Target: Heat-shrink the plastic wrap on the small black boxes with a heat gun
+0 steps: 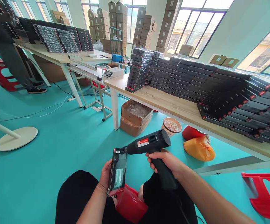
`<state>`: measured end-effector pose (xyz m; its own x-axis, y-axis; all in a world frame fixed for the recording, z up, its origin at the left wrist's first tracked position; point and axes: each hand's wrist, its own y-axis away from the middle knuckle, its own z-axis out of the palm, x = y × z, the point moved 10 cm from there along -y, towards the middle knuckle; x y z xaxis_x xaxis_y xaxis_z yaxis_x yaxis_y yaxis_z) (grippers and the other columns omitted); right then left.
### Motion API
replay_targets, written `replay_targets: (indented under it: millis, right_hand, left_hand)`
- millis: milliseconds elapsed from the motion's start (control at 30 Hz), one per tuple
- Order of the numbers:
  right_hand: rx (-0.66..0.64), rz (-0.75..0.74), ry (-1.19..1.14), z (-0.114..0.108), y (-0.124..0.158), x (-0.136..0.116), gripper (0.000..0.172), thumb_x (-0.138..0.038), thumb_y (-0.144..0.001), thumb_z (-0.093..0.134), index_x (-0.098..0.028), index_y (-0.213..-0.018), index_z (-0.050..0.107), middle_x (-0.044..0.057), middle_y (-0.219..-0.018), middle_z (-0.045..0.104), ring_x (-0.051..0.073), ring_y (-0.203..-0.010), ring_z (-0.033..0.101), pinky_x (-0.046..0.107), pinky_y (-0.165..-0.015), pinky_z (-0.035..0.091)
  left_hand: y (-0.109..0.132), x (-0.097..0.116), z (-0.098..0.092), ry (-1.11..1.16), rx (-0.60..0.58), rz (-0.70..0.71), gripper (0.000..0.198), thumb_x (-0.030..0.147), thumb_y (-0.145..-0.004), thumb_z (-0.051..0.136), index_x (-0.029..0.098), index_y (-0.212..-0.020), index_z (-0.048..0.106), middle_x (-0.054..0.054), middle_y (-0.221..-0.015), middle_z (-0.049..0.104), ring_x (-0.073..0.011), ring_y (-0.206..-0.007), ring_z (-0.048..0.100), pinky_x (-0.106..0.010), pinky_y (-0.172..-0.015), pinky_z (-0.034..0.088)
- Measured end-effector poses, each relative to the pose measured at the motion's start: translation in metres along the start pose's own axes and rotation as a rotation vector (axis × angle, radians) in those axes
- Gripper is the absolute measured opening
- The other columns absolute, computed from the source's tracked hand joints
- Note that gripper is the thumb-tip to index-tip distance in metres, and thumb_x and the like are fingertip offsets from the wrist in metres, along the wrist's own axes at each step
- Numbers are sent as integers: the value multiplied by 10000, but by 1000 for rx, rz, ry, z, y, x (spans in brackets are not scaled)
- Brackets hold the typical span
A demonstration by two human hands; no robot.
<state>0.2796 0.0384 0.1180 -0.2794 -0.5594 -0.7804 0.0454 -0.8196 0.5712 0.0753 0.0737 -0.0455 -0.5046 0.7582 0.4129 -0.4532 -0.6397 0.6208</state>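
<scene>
My left hand (105, 177) is closed around a slim black box (117, 171) wrapped in clear film and holds it upright over my lap. My right hand (166, 163) grips the handle of a black heat gun (149, 144) with a red label. The gun's nozzle points left and almost touches the box's upper right edge. I sit on a red stool (130, 203) that shows between my knees.
A long wooden table (172, 104) on the right carries many stacks of black boxes (219, 90). Under it lie an open carton (136, 116), a round basket (171, 125) and an orange bag (199, 148). A person's legs (13, 62) stand far left. A white stand base (16, 138) rests on the teal floor.
</scene>
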Motion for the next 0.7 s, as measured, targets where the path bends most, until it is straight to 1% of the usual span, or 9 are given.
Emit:
replay_targets:
  millis: [100,200,267,367,433,467,533,633,700]
  right_hand:
    - [-17,-22,-1,0,0,-3,278,-270,-689,723,-112,-916,693,25,-712,654,130,-558,608,232,-463,462]
    - [1,-37,27,-5,3,-6,259,-261,-682,733,-123,-895,683,13,-681,650,127,-539,598,227,-453,460]
    - [-29,-18,75,-3,12,-2,243,-245,-667,740,-124,-868,679,15,-658,655,131,-517,590,228,-439,457]
    - [-167,133,227,10,35,24,203,-200,-630,721,-131,-815,674,7,-570,645,127,-458,556,226,-417,445]
    - [-255,251,305,20,51,44,196,-173,-598,703,-140,-788,670,-14,-507,615,122,-431,534,219,-407,433]
    - [-267,277,314,23,55,48,200,-168,-589,698,-143,-785,667,-21,-492,607,122,-428,529,219,-408,430]
    - [-220,226,293,24,55,44,206,-188,-604,692,-147,-803,657,-25,-483,606,122,-434,526,224,-426,431]
    - [-87,61,259,15,47,25,208,-233,-661,668,-153,-849,631,-26,-480,613,114,-438,518,228,-467,434]
    - [-108,67,271,15,47,28,198,-220,-650,670,-160,-832,621,-38,-467,596,113,-429,513,228,-461,429]
  left_hand:
    - [-3,1,-3,10,21,13,422,408,-885,546,40,-957,740,-188,-784,758,-303,-644,721,-401,-618,575]
    - [-3,-1,-1,30,-12,-5,463,428,-878,559,17,-997,735,-214,-841,763,-314,-677,727,-404,-618,574]
    - [-3,0,-4,38,-11,-1,466,439,-873,576,24,-1007,737,-203,-837,766,-308,-678,727,-406,-626,578]
    - [-3,2,-7,60,-6,21,442,446,-864,593,61,-1024,743,-165,-809,772,-304,-691,732,-421,-660,589]
    - [-4,1,-5,86,-31,18,464,453,-869,579,63,-1063,739,-173,-869,781,-312,-748,743,-433,-709,595]
    - [-4,1,-3,95,-45,13,481,456,-872,570,55,-1081,735,-184,-909,782,-317,-781,747,-437,-734,596]
    - [-5,1,-2,95,-50,13,477,452,-877,562,54,-1072,738,-185,-923,784,-320,-805,750,-439,-757,595]
    - [-5,3,-3,58,-32,28,426,439,-884,559,72,-978,754,-165,-824,783,-317,-768,752,-422,-716,595]
    - [-4,4,-2,53,-38,28,435,448,-886,557,67,-958,753,-177,-836,783,-318,-762,753,-416,-708,595]
